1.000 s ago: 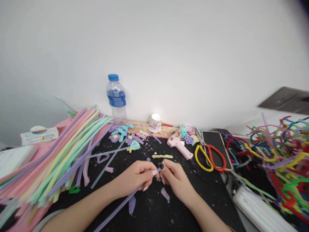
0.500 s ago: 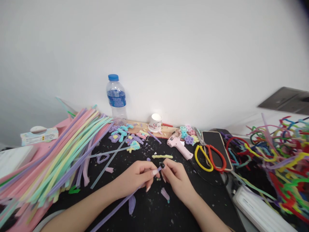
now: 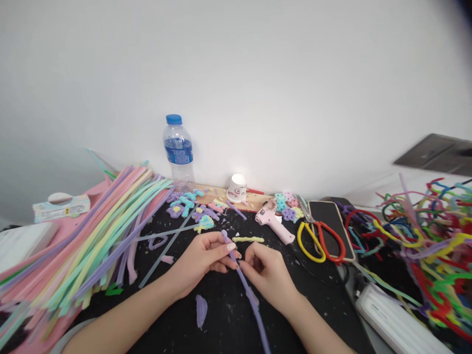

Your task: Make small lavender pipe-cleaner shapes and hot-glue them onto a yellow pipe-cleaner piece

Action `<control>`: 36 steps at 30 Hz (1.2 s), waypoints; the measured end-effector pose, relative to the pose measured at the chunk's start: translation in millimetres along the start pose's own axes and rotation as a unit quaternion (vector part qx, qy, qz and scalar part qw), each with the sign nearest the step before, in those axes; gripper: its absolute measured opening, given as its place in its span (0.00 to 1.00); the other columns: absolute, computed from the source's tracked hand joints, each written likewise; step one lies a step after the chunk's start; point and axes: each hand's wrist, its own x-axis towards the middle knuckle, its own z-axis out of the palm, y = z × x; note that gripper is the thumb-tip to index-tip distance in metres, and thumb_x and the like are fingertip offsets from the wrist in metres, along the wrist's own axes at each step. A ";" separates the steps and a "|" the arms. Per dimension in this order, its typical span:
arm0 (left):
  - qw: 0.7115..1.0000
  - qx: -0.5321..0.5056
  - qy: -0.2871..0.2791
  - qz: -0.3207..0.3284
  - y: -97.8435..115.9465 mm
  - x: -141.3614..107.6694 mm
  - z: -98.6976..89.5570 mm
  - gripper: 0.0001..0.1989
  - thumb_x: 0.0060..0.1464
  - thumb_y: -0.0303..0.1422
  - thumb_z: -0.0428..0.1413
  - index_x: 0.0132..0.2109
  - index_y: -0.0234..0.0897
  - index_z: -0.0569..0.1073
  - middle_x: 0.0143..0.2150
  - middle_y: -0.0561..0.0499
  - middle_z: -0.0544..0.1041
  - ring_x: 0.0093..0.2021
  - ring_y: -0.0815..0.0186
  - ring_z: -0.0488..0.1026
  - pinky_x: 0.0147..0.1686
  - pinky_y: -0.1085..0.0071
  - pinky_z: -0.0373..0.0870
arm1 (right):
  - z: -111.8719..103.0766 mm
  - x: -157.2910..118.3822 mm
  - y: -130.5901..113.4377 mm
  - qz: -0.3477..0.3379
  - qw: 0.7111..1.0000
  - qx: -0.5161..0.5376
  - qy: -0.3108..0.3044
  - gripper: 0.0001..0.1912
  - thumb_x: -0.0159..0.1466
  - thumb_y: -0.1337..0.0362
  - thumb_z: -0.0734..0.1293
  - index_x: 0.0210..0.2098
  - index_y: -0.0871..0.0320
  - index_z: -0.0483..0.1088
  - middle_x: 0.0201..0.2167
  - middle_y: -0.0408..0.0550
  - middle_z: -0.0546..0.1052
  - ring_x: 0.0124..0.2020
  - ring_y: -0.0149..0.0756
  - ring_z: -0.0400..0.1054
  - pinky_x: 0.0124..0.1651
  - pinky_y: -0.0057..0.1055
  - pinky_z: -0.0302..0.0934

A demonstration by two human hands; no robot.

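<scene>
My left hand point(image 3: 204, 260) pinches a purple pipe cleaner point(image 3: 252, 302) between thumb and fingers near its upper end, where a small curled tip shows. From there the stem slants down to the lower right, past the bottom edge of the view. My right hand point(image 3: 271, 275) is closed, its fingertips on the stem just below the left fingers. Behind the hands lies a short twisted yellow piece point(image 3: 248, 239). A flat purple leaf-shaped piece point(image 3: 201, 310) rests on the black mat point(image 3: 221, 329) below my left hand.
Pastel pipe cleaners point(image 3: 110, 236) are heaped at left, a bright tangle point(image 3: 424, 246) at right. A bottle point(image 3: 178, 147), paper cup point(image 3: 237, 188), pink glue gun point(image 3: 275, 223), small flowers point(image 3: 288, 209), scissors point(image 3: 313, 241) and a phone point(image 3: 326, 221) stand or lie along the back.
The pipe cleaner's long tail has swung from the lower left to the lower right. Its curled end now sticks up above my left thumb, and my right hand has shifted slightly down the stem.
</scene>
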 end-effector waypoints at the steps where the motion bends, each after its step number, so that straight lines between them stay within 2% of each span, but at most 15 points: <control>1: 1.000 -0.008 0.004 -0.001 -0.1 0.2 -0.4 0.13 0.48 0.39 0.60 0.31 0.32 0.71 0.28 0.51 0.75 0.27 0.71 0.73 0.25 0.79 0.67 | 0.4 -0.2 -0.2 -0.013 1.000 -0.006 -0.013 0.09 0.57 0.65 0.65 0.23 0.57 0.60 0.20 0.38 0.62 0.21 0.27 0.54 0.24 0.24 0.49; 5: 1.000 -0.024 -0.007 0.008 -3.2 1.6 -2.2 0.12 0.46 0.38 0.61 0.30 0.32 0.70 0.26 0.52 0.76 0.24 0.72 0.73 0.24 0.80 0.66 | 0.7 -1.0 -4.6 -0.053 0.997 -0.032 -0.052 0.11 0.54 0.63 0.69 0.26 0.56 0.61 0.22 0.38 0.63 0.23 0.27 0.56 0.26 0.24 0.49; 8: 1.000 -0.017 -0.006 0.017 -5.7 3.2 -2.9 0.12 0.45 0.37 0.62 0.29 0.33 0.69 0.22 0.54 0.74 0.22 0.73 0.72 0.22 0.80 0.65 | 0.7 -2.3 -10.7 -0.079 0.994 -0.055 -0.044 0.06 0.60 0.66 0.62 0.26 0.57 0.61 0.23 0.40 0.65 0.24 0.29 0.58 0.28 0.25 0.50; 9: 1.000 -0.015 -0.004 0.016 -5.9 3.5 -2.7 0.12 0.45 0.38 0.62 0.29 0.33 0.70 0.23 0.54 0.75 0.22 0.73 0.72 0.22 0.80 0.65 | 0.7 -2.8 -12.5 -0.081 0.995 -0.055 -0.034 0.07 0.62 0.67 0.59 0.26 0.57 0.61 0.23 0.41 0.65 0.24 0.29 0.58 0.28 0.26 0.50; 11: 1.000 -0.010 0.001 0.008 -5.3 3.8 -2.0 0.12 0.45 0.38 0.62 0.32 0.33 0.71 0.27 0.52 0.77 0.22 0.73 0.72 0.22 0.79 0.66 | 0.3 -3.6 -14.6 -0.066 0.997 -0.041 0.004 0.12 0.64 0.67 0.55 0.25 0.57 0.60 0.22 0.42 0.64 0.23 0.30 0.58 0.28 0.26 0.51; 14: 0.999 0.011 0.039 0.003 -1.4 3.7 -2.4 0.14 0.45 0.37 0.62 0.38 0.33 0.72 0.33 0.48 0.78 0.22 0.72 0.72 0.23 0.78 0.66 | -1.9 -3.7 -12.4 0.003 0.995 -0.006 0.102 0.16 0.65 0.64 0.54 0.21 0.57 0.57 0.18 0.41 0.61 0.21 0.29 0.56 0.26 0.27 0.49; 16: 0.994 0.028 0.095 0.043 2.6 3.7 -5.4 0.13 0.48 0.39 0.59 0.38 0.34 0.72 0.33 0.49 0.77 0.21 0.72 0.71 0.23 0.76 0.66 | -3.9 -2.9 -7.7 0.056 0.985 0.011 0.161 0.18 0.66 0.61 0.53 0.20 0.57 0.56 0.17 0.40 0.60 0.20 0.29 0.55 0.25 0.27 0.48; 18: 0.981 0.051 0.148 0.118 7.0 4.4 -10.4 0.12 0.52 0.40 0.55 0.33 0.34 0.71 0.29 0.52 0.74 0.20 0.74 0.67 0.22 0.77 0.63 | -5.4 -1.5 -2.4 0.088 0.980 0.025 0.177 0.18 0.66 0.61 0.53 0.20 0.57 0.55 0.16 0.39 0.58 0.19 0.28 0.54 0.24 0.26 0.47; 20: 0.961 0.087 0.193 0.178 10.7 5.5 -15.7 0.13 0.54 0.39 0.53 0.27 0.34 0.68 0.24 0.56 0.68 0.18 0.76 0.61 0.21 0.77 0.59 | -5.5 -0.3 1.4 0.102 0.981 0.031 0.163 0.18 0.65 0.61 0.54 0.19 0.57 0.55 0.15 0.38 0.57 0.19 0.28 0.53 0.23 0.26 0.46; 22: 0.949 0.136 0.206 0.196 12.1 6.8 -19.4 0.15 0.55 0.38 0.52 0.25 0.34 0.67 0.22 0.57 0.66 0.18 0.76 0.58 0.21 0.77 0.57 | -4.3 0.6 2.6 0.103 0.985 0.030 0.135 0.18 0.64 0.62 0.55 0.18 0.57 0.55 0.15 0.38 0.57 0.19 0.27 0.52 0.23 0.25 0.45; 25: 0.946 0.188 0.189 0.183 8.9 8.6 -20.7 0.12 0.55 0.39 0.52 0.31 0.35 0.69 0.24 0.56 0.68 0.19 0.74 0.60 0.21 0.76 0.58 | -2.1 1.0 0.1 0.094 0.991 0.035 0.091 0.18 0.64 0.64 0.56 0.18 0.58 0.57 0.15 0.38 0.58 0.18 0.26 0.53 0.23 0.25 0.45; 28: 0.956 0.195 0.150 0.160 2.8 9.8 -18.8 0.12 0.52 0.39 0.54 0.41 0.36 0.69 0.32 0.52 0.73 0.20 0.73 0.65 0.20 0.75 0.60 | -2.1 1.1 -4.9 0.084 0.992 0.064 0.068 0.18 0.64 0.63 0.56 0.19 0.59 0.60 0.15 0.38 0.58 0.18 0.26 0.53 0.23 0.25 0.46; 31: 0.961 0.194 0.118 0.159 -0.3 9.1 -16.2 0.14 0.51 0.37 0.55 0.44 0.38 0.68 0.42 0.49 0.74 0.22 0.72 0.67 0.20 0.75 0.63 | -3.6 1.5 -9.6 0.080 0.989 0.108 0.054 0.19 0.65 0.60 0.55 0.19 0.59 0.61 0.15 0.38 0.58 0.18 0.27 0.54 0.23 0.25 0.46; 33: 0.951 0.228 0.118 0.172 -0.1 7.8 -15.3 0.13 0.50 0.34 0.56 0.44 0.38 0.69 0.43 0.49 0.74 0.23 0.72 0.68 0.21 0.75 0.64 | -4.3 1.9 -11.3 0.082 0.987 0.134 0.043 0.20 0.65 0.59 0.54 0.19 0.58 0.61 0.14 0.38 0.58 0.18 0.27 0.53 0.23 0.25 0.46; 36: 0.916 0.311 0.134 0.215 0.6 5.6 -16.3 0.11 0.49 0.32 0.58 0.41 0.38 0.71 0.40 0.50 0.74 0.25 0.71 0.68 0.24 0.75 0.65 | -4.1 1.9 -11.2 0.081 0.984 0.158 0.024 0.21 0.65 0.59 0.54 0.18 0.58 0.60 0.13 0.38 0.58 0.17 0.27 0.52 0.23 0.26 0.46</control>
